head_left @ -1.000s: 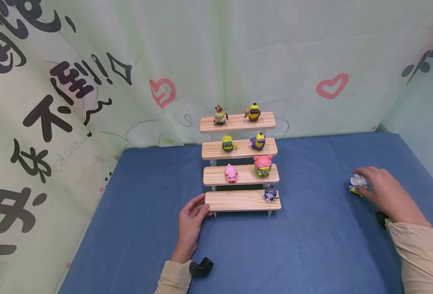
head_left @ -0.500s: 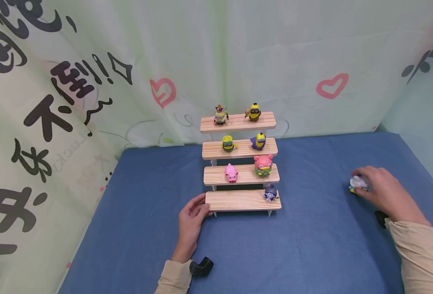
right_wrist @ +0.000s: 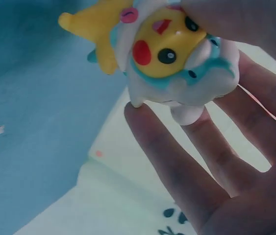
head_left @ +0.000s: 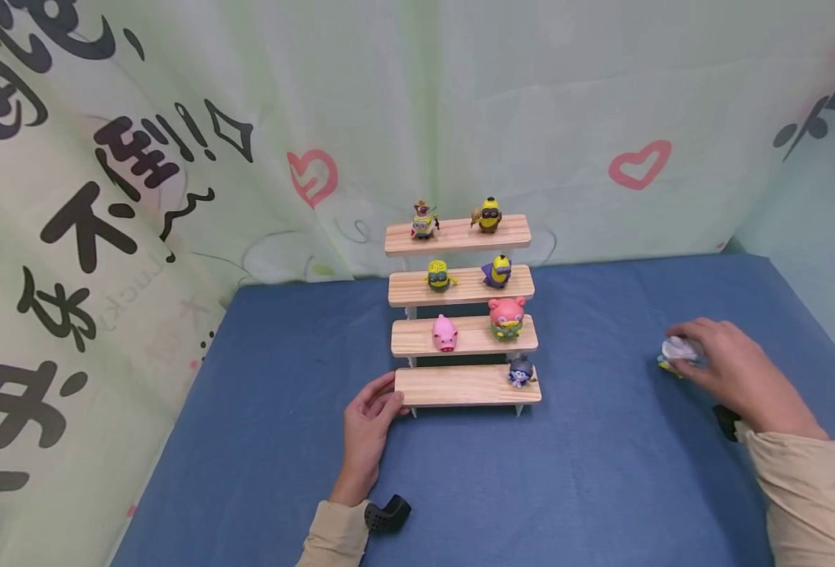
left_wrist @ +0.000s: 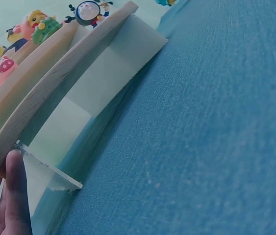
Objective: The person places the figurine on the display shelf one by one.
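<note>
My left hand [head_left: 369, 429] pinches the left end of the lowest board of a four-tier wooden display stand [head_left: 453, 387]. In the left wrist view its fingertips [left_wrist: 16, 171] press against that board's edge. Off to the right, my right hand [head_left: 736, 374] holds a small figurine [head_left: 678, 350] by its white hood. The right wrist view shows it as a yellow Pikachu-like figurine [right_wrist: 162, 54] with red cheeks and a white-and-teal hood, between thumb and fingers. On the lowest board's right end sits a dark-haired figurine [head_left: 521, 372].
Higher tiers carry a pink pig [head_left: 445, 334], a red-pink figurine [head_left: 506, 318] in green, and several yellow minion figurines [head_left: 437, 276]. The stand is on a blue cloth [head_left: 602, 472], close to a pale printed curtain [head_left: 566, 102] behind.
My right hand has shifted slightly left with the Pikachu-like figurine. The left hand stays at the stand's lowest board.
</note>
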Tool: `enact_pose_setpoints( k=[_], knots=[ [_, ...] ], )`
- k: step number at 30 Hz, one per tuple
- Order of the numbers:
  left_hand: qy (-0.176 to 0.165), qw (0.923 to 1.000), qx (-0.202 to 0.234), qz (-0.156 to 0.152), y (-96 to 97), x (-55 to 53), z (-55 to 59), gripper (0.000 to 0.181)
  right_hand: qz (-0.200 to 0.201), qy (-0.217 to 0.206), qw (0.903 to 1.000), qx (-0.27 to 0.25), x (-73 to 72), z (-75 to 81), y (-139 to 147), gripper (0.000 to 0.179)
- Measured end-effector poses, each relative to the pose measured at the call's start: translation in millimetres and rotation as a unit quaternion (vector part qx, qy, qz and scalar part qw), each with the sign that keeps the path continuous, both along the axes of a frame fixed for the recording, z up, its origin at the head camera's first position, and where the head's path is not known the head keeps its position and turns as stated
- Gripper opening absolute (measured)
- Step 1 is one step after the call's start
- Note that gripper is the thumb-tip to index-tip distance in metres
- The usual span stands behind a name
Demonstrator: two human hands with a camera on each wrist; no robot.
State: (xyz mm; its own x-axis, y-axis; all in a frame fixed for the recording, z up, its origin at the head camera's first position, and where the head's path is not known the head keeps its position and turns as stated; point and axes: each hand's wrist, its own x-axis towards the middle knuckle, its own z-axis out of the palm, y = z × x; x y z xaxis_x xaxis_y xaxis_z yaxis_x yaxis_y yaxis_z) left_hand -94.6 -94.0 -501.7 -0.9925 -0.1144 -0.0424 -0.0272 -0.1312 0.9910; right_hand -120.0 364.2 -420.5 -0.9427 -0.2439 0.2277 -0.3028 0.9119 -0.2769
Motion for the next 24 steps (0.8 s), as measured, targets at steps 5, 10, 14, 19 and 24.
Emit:
enact_pose_setpoints(
  k=[5, 10, 14, 19, 24],
  knots=[
    [0.002, 1.0, 0.002, 0.0, 0.3, -0.1, 0.6, 0.041, 0.009, 0.013, 0.9999, -0.002, 1.2, 7.9, -11.6, 0.038],
    [0.002, 1.0, 0.003, 0.0, 0.5, -0.2, 0.5, 0.041, 0.016, 0.015, 0.9998, 0.0, 2.1, 12.3, -22.7, 0.037],
    [0.003, 1.0, 0.001, -0.001, 0.5, 0.0, 0.6, 0.041, 0.023, 0.017, 0.9996, 0.001, 4.3, 15.0, -30.1, 0.038],
    [0.003, 1.0, -0.003, -0.001, 0.1, 0.5, 0.7, 0.041, 0.033, 0.023, 0.9992, -0.001, 5.8, 18.5, -38.6, 0.039],
    [0.002, 1.0, -0.005, -0.002, -0.1, 0.5, 0.7, 0.041, 0.046, 0.034, 0.9984, -0.001, 7.8, 22.7, -46.9, 0.038]
  ],
)
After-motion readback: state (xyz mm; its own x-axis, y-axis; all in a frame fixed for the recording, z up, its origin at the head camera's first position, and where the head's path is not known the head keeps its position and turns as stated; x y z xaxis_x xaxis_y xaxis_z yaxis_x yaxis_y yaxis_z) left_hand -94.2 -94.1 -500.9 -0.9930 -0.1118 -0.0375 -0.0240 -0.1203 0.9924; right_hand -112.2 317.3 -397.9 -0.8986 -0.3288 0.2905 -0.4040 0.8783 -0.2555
